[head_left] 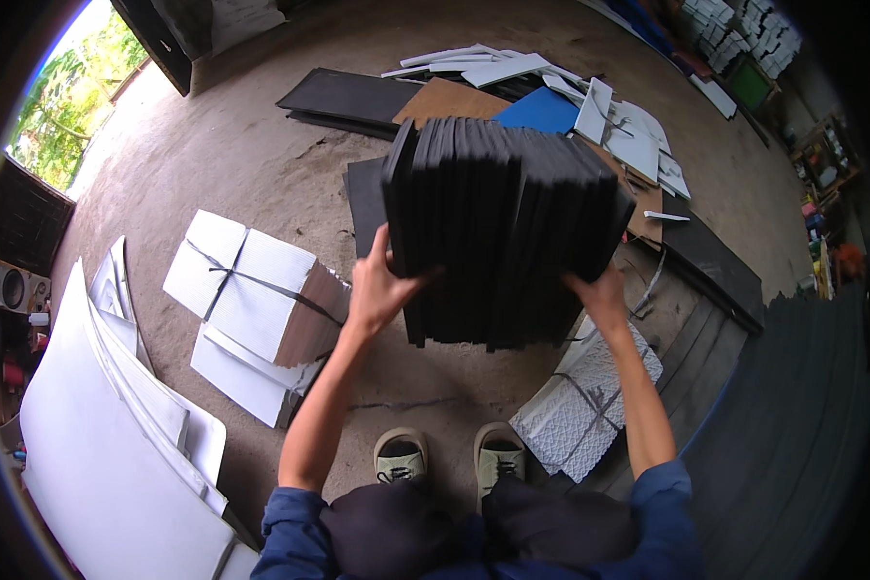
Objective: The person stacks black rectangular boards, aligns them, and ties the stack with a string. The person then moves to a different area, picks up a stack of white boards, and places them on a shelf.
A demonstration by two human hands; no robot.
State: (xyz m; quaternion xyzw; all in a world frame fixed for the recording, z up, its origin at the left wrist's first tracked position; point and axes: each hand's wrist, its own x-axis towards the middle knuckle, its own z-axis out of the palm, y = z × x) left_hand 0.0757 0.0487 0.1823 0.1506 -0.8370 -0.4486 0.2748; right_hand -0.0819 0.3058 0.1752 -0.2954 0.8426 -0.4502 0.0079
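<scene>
The stack of sheets (pixel 503 242) was black. The tied bundle (pixel 261 314) was white, pinkish along one side, crossed by a dark strap (pixel 225 273); the bundle at right (pixel 575 440) bore a bumpy white pattern. Curved sheets (pixel 106 435) were white, a panel (pixel 538 111) blue, a board (pixel 445 100) brown, the sleeves (pixel 295 532) navy, the shoes (pixel 499 461) pale green with black laces (pixel 393 475).

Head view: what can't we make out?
Head: some fingers of left hand and right hand, hidden behind black stack.
Head: black stack's sheet count, edges blurred.
Head: white sheets, lower end cut by picture's bottom edge.
Head: far-right clutter, too small and dim.
</scene>
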